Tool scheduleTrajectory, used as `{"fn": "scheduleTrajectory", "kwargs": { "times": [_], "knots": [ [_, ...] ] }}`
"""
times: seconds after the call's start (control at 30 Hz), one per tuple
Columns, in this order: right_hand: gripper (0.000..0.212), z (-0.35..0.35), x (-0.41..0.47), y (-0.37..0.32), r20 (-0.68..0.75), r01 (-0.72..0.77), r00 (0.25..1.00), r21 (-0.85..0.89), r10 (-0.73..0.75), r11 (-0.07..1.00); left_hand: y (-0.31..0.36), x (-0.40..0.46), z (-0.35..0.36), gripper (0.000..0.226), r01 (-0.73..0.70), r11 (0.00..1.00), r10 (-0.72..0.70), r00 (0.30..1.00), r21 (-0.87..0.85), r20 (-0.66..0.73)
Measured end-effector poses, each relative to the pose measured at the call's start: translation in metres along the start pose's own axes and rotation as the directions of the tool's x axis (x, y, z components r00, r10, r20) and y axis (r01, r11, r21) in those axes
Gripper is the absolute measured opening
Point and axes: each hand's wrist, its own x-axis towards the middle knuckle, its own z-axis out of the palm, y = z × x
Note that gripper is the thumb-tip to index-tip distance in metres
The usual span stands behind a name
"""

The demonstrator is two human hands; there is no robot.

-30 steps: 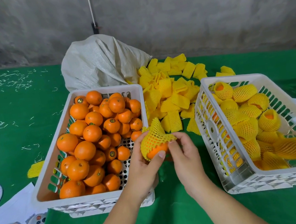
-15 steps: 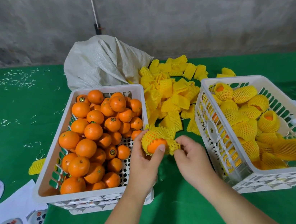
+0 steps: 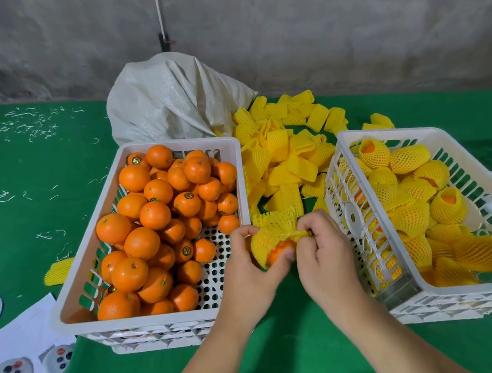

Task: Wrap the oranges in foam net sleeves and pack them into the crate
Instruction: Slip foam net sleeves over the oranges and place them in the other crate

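Between the two crates, my left hand (image 3: 250, 267) grips an orange (image 3: 280, 252) that sits partly inside a yellow foam net sleeve (image 3: 268, 233). My right hand (image 3: 322, 250) pinches the sleeve's stretched edge and pulls it to the right. The white crate on the left (image 3: 77, 315) holds several bare oranges (image 3: 154, 214). The white crate on the right (image 3: 440, 292) holds several oranges wrapped in sleeves (image 3: 411, 192). Loose empty sleeves (image 3: 284, 156) lie piled on the green table behind my hands.
A white woven sack (image 3: 173, 98) stands behind the left crate against the grey wall. White papers (image 3: 14, 357) lie at the table's left front corner. One stray sleeve (image 3: 58, 271) lies left of the left crate. Pale shavings litter the green cloth (image 3: 17, 172).
The sleeve has been drawn further down over the orange. My right hand has gone from the sleeve's lower edge to pinching and stretching its side rightward.
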Motion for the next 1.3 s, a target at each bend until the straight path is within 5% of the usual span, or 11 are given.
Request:
{"fn": "scheduleTrajectory", "kwargs": {
  "times": [0.1,0.27,0.43,0.53,0.77,0.83,0.9,0.97,1.03,1.13,1.3],
  "knots": [
    [0.021,0.007,-0.011,0.001,0.027,0.139,0.99,-0.087,-0.137,0.987,0.0,0.005,-0.005,0.042,0.044,0.995,-0.054,0.993,-0.087,-0.11],
    [0.012,0.022,-0.024,0.005,0.093,0.107,0.99,0.012,-0.108,0.994,0.0,0.005,-0.007,0.047,0.028,0.998,-0.038,0.985,-0.06,-0.166],
    [0.039,0.019,-0.016,0.013,0.176,0.052,0.982,0.096,-0.068,0.994,0.008,0.005,-0.015,0.062,0.048,0.95,-0.057,0.998,-0.31,-0.02],
    [0.034,0.015,-0.012,0.022,0.181,0.135,0.974,0.033,-0.139,0.99,0.013,0.005,-0.018,0.059,0.095,0.928,-0.079,0.995,-0.359,0.059],
    [0.012,0.012,-0.01,0.016,0.076,0.337,0.94,-0.075,-0.331,0.939,0.009,0.009,-0.009,0.055,0.073,0.937,-0.122,0.985,-0.343,-0.123],
    [0.02,0.014,-0.015,0.009,0.136,0.247,0.96,0.008,-0.246,0.969,0.007,0.009,-0.009,0.061,0.086,0.925,-0.144,0.981,-0.371,-0.131],
    [0.051,0.015,-0.019,0.0,0.194,-0.084,0.98,0.19,0.046,0.978,0.005,0.009,-0.012,0.064,0.103,0.922,-0.155,0.982,-0.374,-0.11],
    [0.081,0.015,-0.016,-0.01,0.389,-0.512,0.848,0.422,0.361,0.748,0.001,0.007,-0.014,0.066,0.084,0.94,-0.107,0.993,-0.332,-0.051],
    [0.087,0.017,-0.01,-0.01,0.586,-0.725,0.689,0.535,0.427,0.435,-0.001,0.001,-0.014,0.069,0.017,0.986,-0.009,0.999,-0.165,0.049],
    [0.067,0.014,-0.002,0.0,0.606,-0.754,0.648,0.593,0.461,0.281,-0.003,-0.008,-0.008,0.082,-0.098,0.991,0.076,0.973,0.092,0.219],
    [0.058,-0.007,0.027,0.036,0.452,-0.694,0.671,0.661,0.588,0.285,0.0,-0.012,-0.003,0.079,-0.187,0.942,0.087,0.938,0.28,0.335]
  ]
}}
